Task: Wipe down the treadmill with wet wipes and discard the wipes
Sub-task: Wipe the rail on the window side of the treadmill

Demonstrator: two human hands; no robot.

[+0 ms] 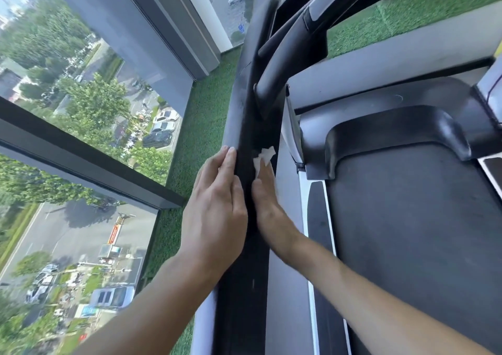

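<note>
Tall windows point(81, 96) over a street far below and a strip of green turf point(198, 115) border the treadmill point(407, 232), whose black side rail point(244, 115) I am watching from afar. My worry is the wet wipe point(264, 156). It is bunched and only pinned to the rail's inner face by flat fingers, so a quick stroke could, I judge, leave it behind or drop it toward the deck. A crumpled wipe also covers little, so streaks or missed patches seem likely. The right hand point(267, 200) lies long against the rail's belt side, fingers straight and its grip unclosed, pressing the wipe, which pokes out past the fingertips. The left hand point(214, 205) rests flat on the rail's window side, fingers together and extended, its grip likewise unclosed and holding nothing. Both forearms reach up from the lower edge, one on each side of the rail.
</note>
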